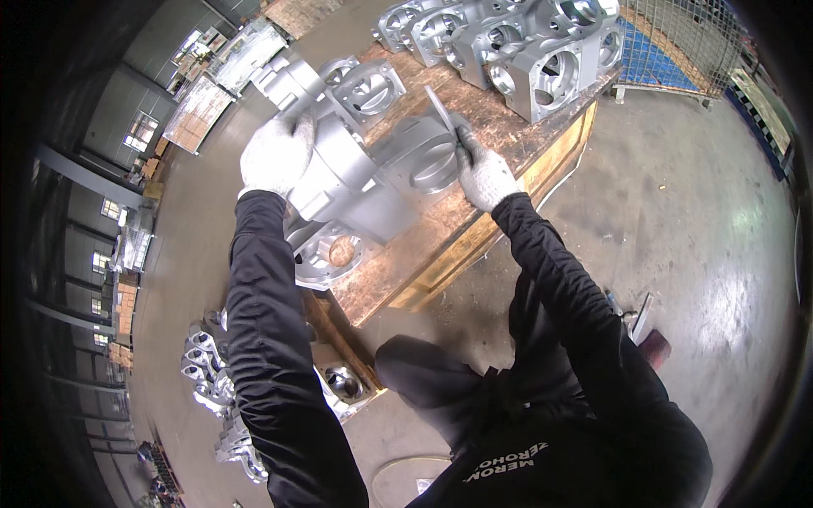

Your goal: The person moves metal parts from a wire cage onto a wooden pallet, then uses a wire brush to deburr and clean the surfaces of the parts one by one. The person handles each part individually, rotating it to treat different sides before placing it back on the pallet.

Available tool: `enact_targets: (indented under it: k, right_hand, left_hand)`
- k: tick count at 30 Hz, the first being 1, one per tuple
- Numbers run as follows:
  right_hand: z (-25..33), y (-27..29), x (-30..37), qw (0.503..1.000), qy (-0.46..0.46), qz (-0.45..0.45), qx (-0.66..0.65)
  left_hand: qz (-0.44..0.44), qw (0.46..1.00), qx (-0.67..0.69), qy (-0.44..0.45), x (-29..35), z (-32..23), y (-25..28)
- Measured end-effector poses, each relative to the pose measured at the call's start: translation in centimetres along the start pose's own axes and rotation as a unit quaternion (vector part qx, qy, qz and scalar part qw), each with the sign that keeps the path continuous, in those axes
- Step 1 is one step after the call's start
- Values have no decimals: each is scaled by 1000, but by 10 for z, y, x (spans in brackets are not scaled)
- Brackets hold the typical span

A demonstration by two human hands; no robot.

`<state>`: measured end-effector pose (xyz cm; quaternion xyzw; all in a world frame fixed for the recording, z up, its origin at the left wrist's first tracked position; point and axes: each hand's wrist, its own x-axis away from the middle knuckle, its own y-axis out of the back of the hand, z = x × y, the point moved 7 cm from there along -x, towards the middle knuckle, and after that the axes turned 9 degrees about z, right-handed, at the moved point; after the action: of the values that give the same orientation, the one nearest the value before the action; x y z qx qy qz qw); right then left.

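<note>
My left hand (278, 157), in a pale knit glove, grips the side of a silver cast-metal housing (373, 190). This large casting has round openings and cylindrical sections, and lies on the worn wooden bench top (466, 97). At the casting's right end, my right hand (487, 175), gloved with dark-smudged fingers, is closed on a thin flat grey bar (439, 108). The bar stands up slantwise from the fingers, beside the casting's oval opening. Its lower end is hidden by the hand, and its exact kind cannot be told.
Several similar housings (555, 76) stand along the bench's far right. Another casting (370, 89) sits behind the held one, and one (326, 258) at the near left. More castings (207, 368) lie low on the left. A wire cage (677, 42) stands beyond the bench.
</note>
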<state>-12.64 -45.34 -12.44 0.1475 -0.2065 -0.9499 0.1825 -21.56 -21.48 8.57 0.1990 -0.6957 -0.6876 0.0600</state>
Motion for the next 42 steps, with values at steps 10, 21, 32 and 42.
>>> enact_targets:
  k: [10, 21, 32, 42]
  right_hand:
    - [-22, 23, 10, 962, 62, -33, 263]
    - [-48, 52, -62, 993, 80, -26, 84]
    - [-102, 79, 2, 982, 38, 128, -132]
    - [-72, 83, -45, 976, 127, 169, 44]
  left_hand:
    - [-18, 999, -25, -15, -5, -4, -6]
    - [-56, 998, -36, -10, 6, -7, 7]
    - [-97, 986, -13, 137, 9, 16, 5]
    - [-74, 987, 34, 138, 4, 24, -3]
